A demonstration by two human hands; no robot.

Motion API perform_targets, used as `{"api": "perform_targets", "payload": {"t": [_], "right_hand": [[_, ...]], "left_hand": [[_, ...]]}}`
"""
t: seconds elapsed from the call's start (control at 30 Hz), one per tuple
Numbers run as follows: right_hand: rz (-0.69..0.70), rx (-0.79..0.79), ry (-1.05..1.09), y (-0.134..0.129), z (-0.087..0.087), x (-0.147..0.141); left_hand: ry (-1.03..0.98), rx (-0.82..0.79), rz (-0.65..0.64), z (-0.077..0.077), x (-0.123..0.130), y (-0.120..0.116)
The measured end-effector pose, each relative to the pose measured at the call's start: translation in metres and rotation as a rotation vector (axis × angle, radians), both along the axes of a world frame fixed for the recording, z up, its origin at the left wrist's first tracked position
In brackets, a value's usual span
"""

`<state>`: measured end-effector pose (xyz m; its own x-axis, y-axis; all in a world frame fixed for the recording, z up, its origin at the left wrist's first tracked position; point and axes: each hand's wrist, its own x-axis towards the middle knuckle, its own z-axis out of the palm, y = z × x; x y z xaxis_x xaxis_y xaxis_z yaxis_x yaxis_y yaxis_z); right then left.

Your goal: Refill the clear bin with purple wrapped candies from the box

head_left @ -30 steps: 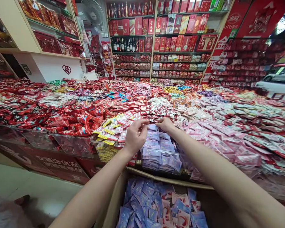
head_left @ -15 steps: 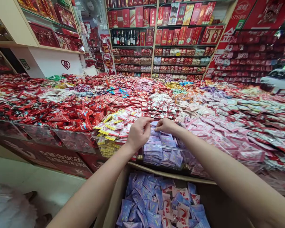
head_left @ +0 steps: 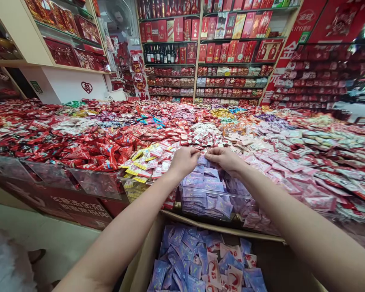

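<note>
My left hand (head_left: 185,160) and my right hand (head_left: 224,158) face each other over a clear plastic bin (head_left: 200,189) of small purple sachets (head_left: 211,184). Thumb and fingers are pinched together on both hands, with a small gap between the fingertips. Purple wrappers lie right under and between them, and what each pinch holds is hidden. Below my forearms, an open cardboard box (head_left: 140,259) holds loose purple sachets (head_left: 178,259) mixed with several pink-and-red ones (head_left: 213,265).
Yellow-and-white packets (head_left: 142,164) fill the bin on the left, and pink packets (head_left: 280,174) lie to the right. Red packets (head_left: 106,152) spread further left. Shelves of red gift boxes (head_left: 220,52) and bottles (head_left: 161,54) stand behind. White fluffy fabric (head_left: 7,259) shows at lower left.
Both hands have shifted slightly right, my right hand more so, and the gap between the fingertips remains small. The view has tilted up a little. The sachets in the cardboard box look unchanged.
</note>
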<state>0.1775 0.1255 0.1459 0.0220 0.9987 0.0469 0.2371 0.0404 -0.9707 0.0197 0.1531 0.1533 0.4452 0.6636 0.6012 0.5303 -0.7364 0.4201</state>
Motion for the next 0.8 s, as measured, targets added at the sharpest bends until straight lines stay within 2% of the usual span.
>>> {"api": "perform_targets", "payload": {"t": [0.1, 0.17, 0.27, 0.37, 0.47, 0.53, 0.6, 0.73, 0.8], "right_hand": [[-0.104, -0.176, -0.008, 0.012, -0.015, -0.004], [-0.131, -0.253, -0.071, 0.019, -0.024, -0.006], [-0.079, -0.249, -0.191, 0.024, -0.030, -0.008], [-0.083, -0.200, -0.394, 0.023, -0.024, -0.004], [-0.098, -0.205, -0.764, 0.017, -0.009, 0.004], [-0.037, -0.241, -1.037, 0.011, -0.001, 0.007], [0.027, -0.322, -1.190, 0.006, 0.000, 0.007], [0.065, -0.590, -1.104, -0.003, -0.013, 0.003], [0.072, -0.631, -1.023, -0.007, -0.020, 0.001]], "left_hand": [[-0.076, 0.075, 0.068, 0.001, -0.003, -0.010], [-0.090, 0.116, 0.037, -0.002, -0.006, -0.019], [-0.055, 0.166, -0.062, -0.012, -0.010, -0.030], [-0.001, 0.203, -0.155, -0.024, -0.011, -0.036], [0.024, 0.261, -0.247, -0.033, -0.010, -0.036], [0.029, 0.306, -0.285, -0.038, -0.010, -0.036], [0.027, 0.342, -0.295, -0.040, -0.011, -0.036], [0.048, 0.371, -0.280, -0.043, -0.012, -0.035], [0.067, 0.367, -0.272, -0.043, -0.013, -0.035]]}}
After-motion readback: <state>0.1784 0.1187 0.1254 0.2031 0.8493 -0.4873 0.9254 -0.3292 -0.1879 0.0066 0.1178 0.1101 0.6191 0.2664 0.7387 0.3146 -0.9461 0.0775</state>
